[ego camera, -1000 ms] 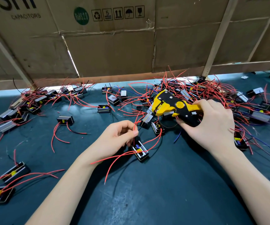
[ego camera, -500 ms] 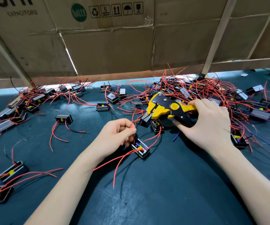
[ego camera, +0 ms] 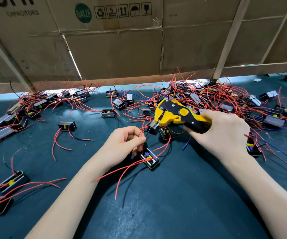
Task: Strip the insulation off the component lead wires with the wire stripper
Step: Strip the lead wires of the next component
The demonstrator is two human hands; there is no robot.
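Between my left hand's pinching fingertips I held a thin red lead wire above its small black component; my right hand gripped the yellow-and-black wire stripper just beyond, that lead seemingly unstripped, a tangled pile left.
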